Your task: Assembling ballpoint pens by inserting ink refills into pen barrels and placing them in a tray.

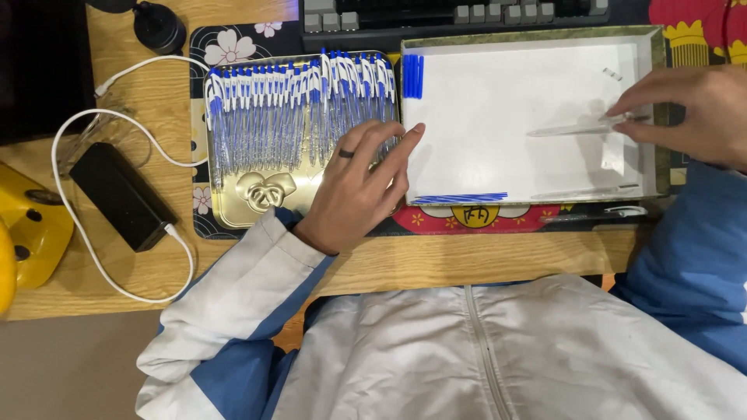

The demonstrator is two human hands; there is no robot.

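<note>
The left hand lies flat with loose fingers on the row of blue-and-white pens in the gold tin tray, and it grasps nothing; its fingertips reach to the edge of the white box lid just beside. The right hand pinches the end of a clear pen barrel over the white lid, maybe resting on it; blue pen parts stand in its upper left corner and thin blue refills lie along its lower wall.

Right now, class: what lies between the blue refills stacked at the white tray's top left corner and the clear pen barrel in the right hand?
Head view: only bare white tray floor separates the blue refills from the clear pen barrel pinched by the right hand.
</note>
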